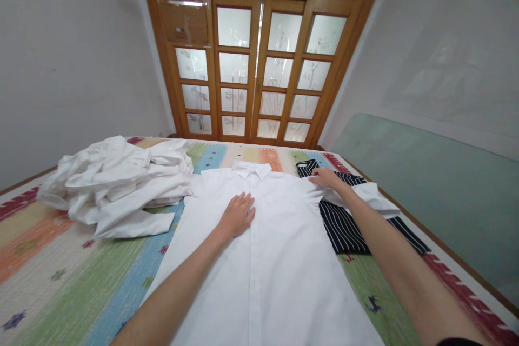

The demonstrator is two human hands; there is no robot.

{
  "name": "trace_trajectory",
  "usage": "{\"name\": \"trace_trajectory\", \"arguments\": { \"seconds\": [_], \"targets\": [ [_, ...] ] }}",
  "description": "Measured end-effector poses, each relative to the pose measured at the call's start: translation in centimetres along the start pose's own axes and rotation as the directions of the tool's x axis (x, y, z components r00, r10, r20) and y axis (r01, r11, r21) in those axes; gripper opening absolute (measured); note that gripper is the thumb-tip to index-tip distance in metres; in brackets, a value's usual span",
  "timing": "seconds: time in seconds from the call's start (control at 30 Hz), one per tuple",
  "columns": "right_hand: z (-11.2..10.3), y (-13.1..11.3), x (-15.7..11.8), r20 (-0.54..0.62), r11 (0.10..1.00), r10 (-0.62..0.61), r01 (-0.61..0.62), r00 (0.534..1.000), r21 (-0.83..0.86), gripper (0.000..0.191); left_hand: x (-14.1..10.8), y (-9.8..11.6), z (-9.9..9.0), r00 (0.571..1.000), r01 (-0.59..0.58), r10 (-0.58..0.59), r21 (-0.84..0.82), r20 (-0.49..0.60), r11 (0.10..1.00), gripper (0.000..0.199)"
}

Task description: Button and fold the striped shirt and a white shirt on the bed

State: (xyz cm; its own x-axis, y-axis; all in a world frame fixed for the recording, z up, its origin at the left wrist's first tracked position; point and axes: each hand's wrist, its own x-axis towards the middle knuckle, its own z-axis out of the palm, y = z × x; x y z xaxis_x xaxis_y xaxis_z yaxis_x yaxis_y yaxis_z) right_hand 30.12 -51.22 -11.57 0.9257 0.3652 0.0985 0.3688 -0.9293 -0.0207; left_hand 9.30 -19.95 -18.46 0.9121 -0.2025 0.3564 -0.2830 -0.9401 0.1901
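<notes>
A white button-up shirt [279,259] lies spread out front side up, its collar at the far end. My left hand [237,215] rests flat on the chest beside the button line, fingers stretched out. At the right shoulder seam, my right hand [323,178] has its fingers closed on the shirt's fabric. The right sleeve [375,198] extends outward past my forearm, over a black-and-white striped garment [344,230]. My right forearm covers part of that sleeve and of the striped garment.
A heap of crumpled white clothes [121,178] sits at the left, touching the shirt's left sleeve. Beneath everything is a striped, multicoloured cover [77,286]. Beyond it stand wooden doors with glass panes [259,75]. A pale green panel [430,173] runs along the right wall.
</notes>
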Motion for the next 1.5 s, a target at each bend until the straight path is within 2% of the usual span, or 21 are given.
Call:
{"name": "trace_trajectory", "arguments": {
  "seconds": [0.13,0.23,0.33,0.4,0.5,0.6,0.83,0.93,1.07,1.23,1.37,1.5],
  "targets": [
    [0.4,0.5,-0.7,-0.006,0.996,0.087,-0.087,0.996,-0.032,0.021,0.0,0.0,0.1,1.0,-0.004,0.004,-0.004,-0.003,1.0,0.038],
    [0.2,0.7,-1.7,-0.141,0.992,0.102,-0.111,0.985,-0.061,0.022,0.1,0.0,-0.1,1.0,0.004,-0.004,0.003,0.014,1.0,0.039],
    [-0.2,1.3,-3.4,-0.332,0.999,0.049,-0.039,0.942,0.036,0.026,0.1,0.0,0.0,1.0,-0.001,0.001,-0.003,0.002,1.0,0.038],
    [-0.2,1.7,-5.0,-0.369,0.99,-0.014,0.065,0.929,0.127,0.024,0.1,0.0,0.1,1.0,-0.007,0.007,-0.01,-0.012,1.0,0.037],
    [0.1,1.9,-7.9,-0.353,0.959,-0.158,0.229,0.922,0.17,0.012,0.1,-0.1,0.2,1.0,-0.004,0.003,-0.012,-0.014,1.0,0.037],
    [0.7,1.4,-10.3,-0.328,0.93,-0.295,0.349,0.897,0.119,0.024,0.2,-0.1,0.2,1.0,-0.002,0.002,-0.013,-0.009,1.0,0.038],
    [1.5,-0.4,-12.0,-0.275,0.913,-0.409,0.394,0.87,-0.111,0.026,0.2,0.0,-0.1,1.0,-0.005,0.005,0.008,0.009,1.0,0.039],
    [1.4,-0.8,-12.5,-0.2,0.898,-0.436,0.413,0.877,-0.149,0.027,0.2,0.0,-0.2,1.0,0.0,0.0,0.008,0.01,1.0,0.039],
    [0.9,-1.7,-13.3,-0.088,0.915,-0.37,0.347,0.925,-0.205,0.027,0.2,0.1,-0.2,0.999,0.004,-0.004,0.026,0.034,1.0,0.041],
    [-0.5,-3.7,-14.2,-0.04,0.943,-0.144,0.125,0.989,-0.31,0.031,0.2,0.2,-0.4,0.998,0.012,-0.013,0.027,0.059,1.0,0.042],
    [-2.0,-5.7,-14.0,-0.051,0.938,0.028,-0.044,0.998,-0.345,0.031,0.2,0.2,-0.4,0.998,0.02,-0.022,0.033,0.067,0.999,0.042],
    [-3.0,-8.6,-12.3,-0.055,0.975,0.025,-0.036,0.998,-0.218,0.034,0.2,0.4,-0.3,0.994,0.091,-0.095,0.055,0.058,0.994,0.046]
  ]
}}
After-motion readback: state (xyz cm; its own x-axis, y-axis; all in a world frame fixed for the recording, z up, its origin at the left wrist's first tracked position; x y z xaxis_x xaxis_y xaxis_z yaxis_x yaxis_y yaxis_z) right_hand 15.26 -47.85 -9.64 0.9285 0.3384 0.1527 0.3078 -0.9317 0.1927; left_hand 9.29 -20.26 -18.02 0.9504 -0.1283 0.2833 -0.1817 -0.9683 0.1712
